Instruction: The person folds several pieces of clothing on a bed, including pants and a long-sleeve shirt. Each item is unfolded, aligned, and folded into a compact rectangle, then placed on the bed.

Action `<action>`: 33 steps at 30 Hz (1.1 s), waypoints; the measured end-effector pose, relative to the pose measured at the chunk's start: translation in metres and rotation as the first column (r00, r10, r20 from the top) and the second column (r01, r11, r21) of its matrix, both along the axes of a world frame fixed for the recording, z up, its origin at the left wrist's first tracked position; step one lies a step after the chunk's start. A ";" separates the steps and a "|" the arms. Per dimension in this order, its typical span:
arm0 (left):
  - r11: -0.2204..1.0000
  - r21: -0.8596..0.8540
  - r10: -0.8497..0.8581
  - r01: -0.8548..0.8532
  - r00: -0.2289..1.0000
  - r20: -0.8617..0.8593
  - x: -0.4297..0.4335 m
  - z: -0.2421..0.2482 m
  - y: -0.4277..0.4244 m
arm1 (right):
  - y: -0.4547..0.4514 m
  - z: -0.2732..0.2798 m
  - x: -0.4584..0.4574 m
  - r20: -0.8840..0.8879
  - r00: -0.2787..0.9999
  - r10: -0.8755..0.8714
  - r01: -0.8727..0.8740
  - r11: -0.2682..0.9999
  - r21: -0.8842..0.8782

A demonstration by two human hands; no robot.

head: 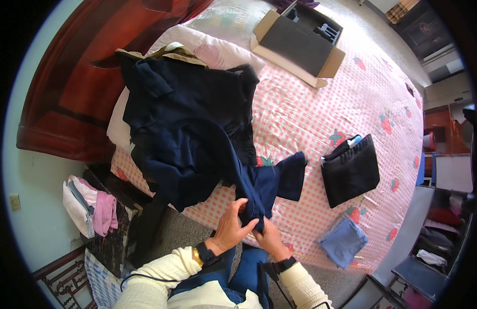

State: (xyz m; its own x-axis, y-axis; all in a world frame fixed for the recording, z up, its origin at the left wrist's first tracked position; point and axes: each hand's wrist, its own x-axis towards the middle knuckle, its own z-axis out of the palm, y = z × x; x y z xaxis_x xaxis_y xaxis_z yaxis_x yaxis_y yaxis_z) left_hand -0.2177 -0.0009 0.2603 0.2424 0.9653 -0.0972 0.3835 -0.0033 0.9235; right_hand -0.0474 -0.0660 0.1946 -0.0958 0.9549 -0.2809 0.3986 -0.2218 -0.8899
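Note:
A dark navy garment (192,154) lies rumpled on the bed, one part of it drawn towards me at the near edge. My left hand (232,224) grips this gathered navy cloth between thumb and fingers. Close beside it, my right hand (269,237) pinches the same cloth at its lower end. Another stretch of navy cloth (290,175) with a straight hem spreads to the right of my hands. Darker clothing (207,85) lies under and beyond the navy garment, up against a pink pillow (215,48). Folds hide where one piece ends and another begins.
The bed has a pink checked sheet (288,112) with strawberries. A folded black garment (350,174) and folded light-blue cloth (343,241) lie at right. An opened cardboard box (296,46) sits at the far side. Folded clothes (91,204) rest on a dark stand at left, near the wooden headboard (87,89).

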 end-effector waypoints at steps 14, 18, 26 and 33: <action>0.468 -0.430 -0.880 0.772 0.452 -0.146 -0.077 0.088 -0.033 | -0.107 0.158 -0.042 0.225 0.974 -0.004 -0.042 0.979 0.201; 0.420 -0.405 -0.904 0.812 0.414 -0.107 -0.073 0.124 -0.032 | -0.133 0.183 -0.051 0.160 0.974 -0.157 0.111 0.958 0.264; 0.621 -0.295 -0.508 0.726 0.660 0.553 -0.017 0.215 -0.125 | -0.224 0.157 -0.067 -0.050 0.998 -0.043 0.053 0.971 0.232; 0.546 -0.075 -0.690 0.834 0.499 0.524 -0.001 0.298 -0.192 | -0.293 0.171 -0.047 0.498 0.844 -0.198 0.159 0.980 0.120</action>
State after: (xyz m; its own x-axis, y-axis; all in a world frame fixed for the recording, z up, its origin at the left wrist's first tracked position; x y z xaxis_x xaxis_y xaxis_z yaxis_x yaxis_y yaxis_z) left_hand -0.2191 -0.1933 0.5582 0.9490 0.3140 -0.0282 -0.0276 0.1718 0.9848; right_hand -0.0943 -0.3588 0.3657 0.2150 0.9610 -0.1742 0.7567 -0.2766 -0.5923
